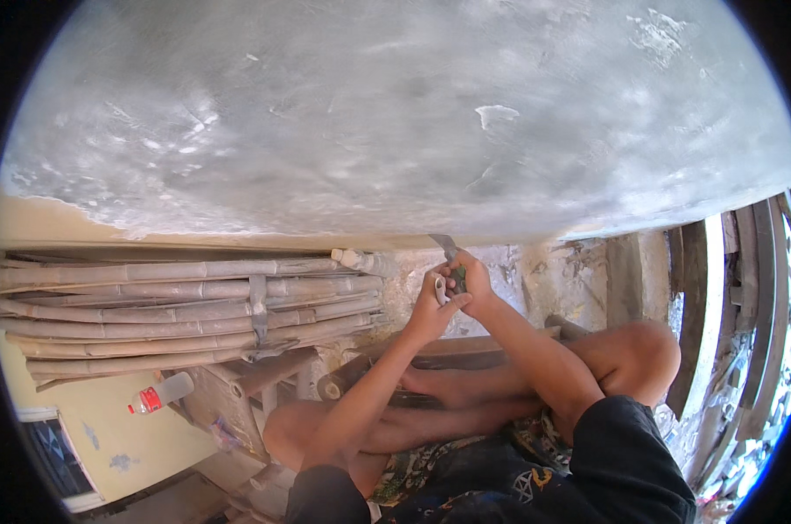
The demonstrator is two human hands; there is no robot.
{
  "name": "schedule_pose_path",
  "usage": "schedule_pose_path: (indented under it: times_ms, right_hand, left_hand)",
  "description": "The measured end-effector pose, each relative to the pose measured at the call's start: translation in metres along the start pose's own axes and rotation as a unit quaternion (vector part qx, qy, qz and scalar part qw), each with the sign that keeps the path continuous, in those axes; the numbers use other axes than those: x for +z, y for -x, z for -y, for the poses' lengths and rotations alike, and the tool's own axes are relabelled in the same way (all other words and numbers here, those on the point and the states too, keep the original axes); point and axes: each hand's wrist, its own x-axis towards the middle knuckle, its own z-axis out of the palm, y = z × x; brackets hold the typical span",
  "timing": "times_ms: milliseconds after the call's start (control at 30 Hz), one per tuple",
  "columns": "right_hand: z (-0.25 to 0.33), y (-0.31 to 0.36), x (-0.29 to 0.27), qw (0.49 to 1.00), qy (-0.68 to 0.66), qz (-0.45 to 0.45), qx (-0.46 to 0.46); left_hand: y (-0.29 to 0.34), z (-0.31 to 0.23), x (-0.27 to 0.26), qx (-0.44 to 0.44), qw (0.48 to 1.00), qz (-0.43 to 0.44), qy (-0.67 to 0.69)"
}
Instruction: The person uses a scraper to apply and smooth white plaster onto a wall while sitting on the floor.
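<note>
My right hand (478, 279) is closed around a scraper (445, 245) with a thin dark metal blade and what looks like a green handle. The blade points up and to the left, close to the lower edge of the grey wall (395, 131). Just left of it, my left hand (428, 316) is closed on a small pale rolled piece (440, 288), whose open end shows; its material I cannot make out. The two hands touch or nearly touch, partly hiding the scraper's handle. Patches of the wall's grey surface are flaked and whitish.
A stack of bamboo poles (168, 306) lies to the left, bound by a strap (257, 310). Below it is a plastic bottle (161, 393) with a red label. Wooden planks (697, 306) stand at the right. My folded legs (465, 384) are beneath my arms, by a bamboo bench (347, 377).
</note>
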Motion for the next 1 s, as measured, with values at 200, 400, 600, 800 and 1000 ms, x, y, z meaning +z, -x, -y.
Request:
schedule_pose_path:
  times_ms: [200, 400, 600, 800, 1000]
  right_hand:
    - [-0.004, -0.007, -0.008, 0.999, 0.014, 0.011, 0.031]
    - [-0.001, -0.001, -0.002, 0.994, 0.095, 0.013, 0.049]
    - [0.007, -0.009, -0.002, 0.989, -0.013, 0.028, 0.141]
    - [0.001, 0.004, 0.011, 0.995, 0.065, 0.005, 0.071]
    - [0.005, 0.010, 0.016, 0.997, 0.064, 0.004, 0.044]
  left_hand:
    - [0.000, 0.011, 0.006, -0.032, 0.999, -0.027, -0.003]
    - [0.007, 0.025, 0.005, 0.002, 0.997, -0.027, -0.068]
    - [0.004, -0.005, 0.020, 0.010, 0.993, -0.105, 0.056]
    - [0.012, 0.004, 0.018, -0.043, 0.991, -0.119, 0.030]
    - [0.009, -0.001, 0.015, 0.005, 0.991, -0.081, 0.110]
